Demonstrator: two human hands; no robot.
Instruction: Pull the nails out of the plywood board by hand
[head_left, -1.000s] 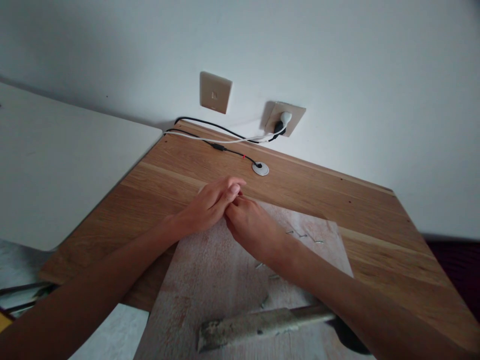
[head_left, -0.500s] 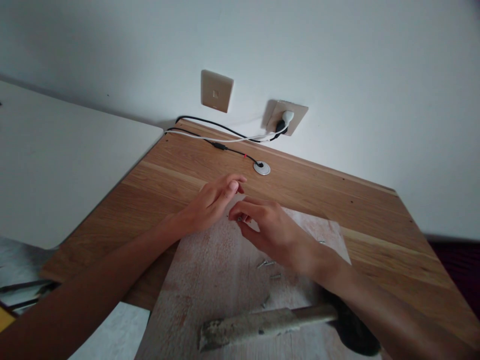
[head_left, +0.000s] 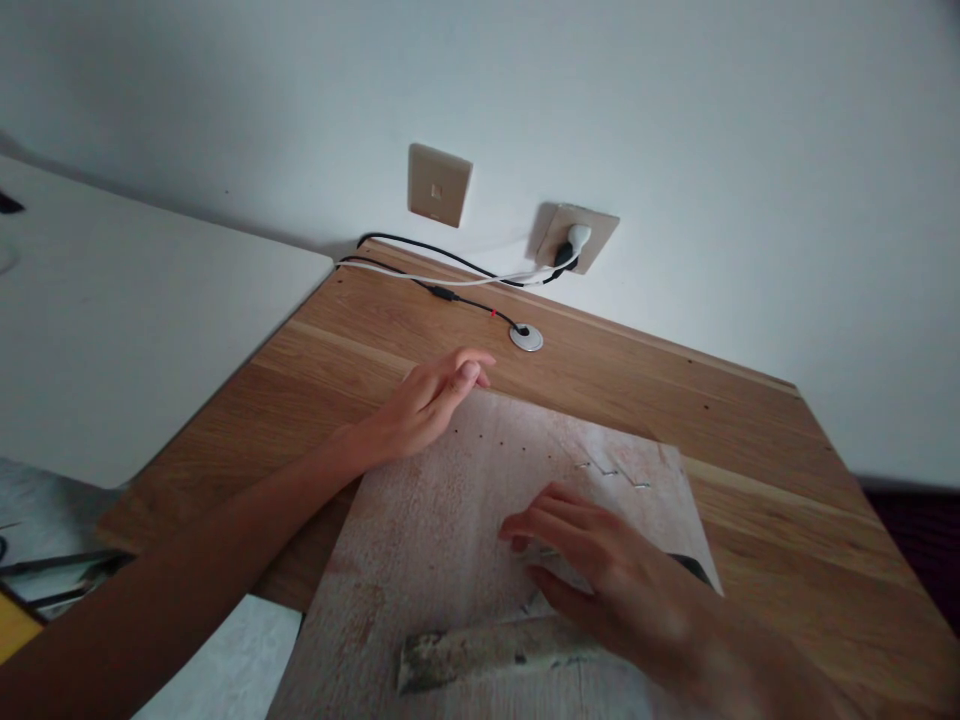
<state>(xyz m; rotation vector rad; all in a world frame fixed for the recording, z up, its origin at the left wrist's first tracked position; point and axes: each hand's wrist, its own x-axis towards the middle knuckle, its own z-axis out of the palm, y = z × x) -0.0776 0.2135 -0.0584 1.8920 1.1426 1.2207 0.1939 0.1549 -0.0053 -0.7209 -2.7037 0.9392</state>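
A pale, worn-patterned board (head_left: 420,540) lies on the wooden desk. My left hand (head_left: 427,405) rests at its far left corner, fingers loosely bent and thumb beside them; nothing shows in it. My right hand (head_left: 600,560) hovers over loose screws on the board, fingers curved and apart from the thumb. One screw (head_left: 550,551) shows just under its fingers, another (head_left: 529,604) below the thumb. Farther back, three small metal screws (head_left: 611,472) sit in a slanting row. A hammer (head_left: 480,655) with a worn, whitish handle lies nearest me, its black end mostly hidden behind my right hand.
Several small dark holes (head_left: 481,436) run along the board's far side. Behind it are a cable grommet (head_left: 526,337), black and white cables (head_left: 442,292) and a wall socket (head_left: 577,240) with plugs. A white panel (head_left: 165,300) stands at left.
My right hand has moved back and toward me, from beside the left hand to the loose screws. Holes and screws it covered now show. My left hand stays in place.
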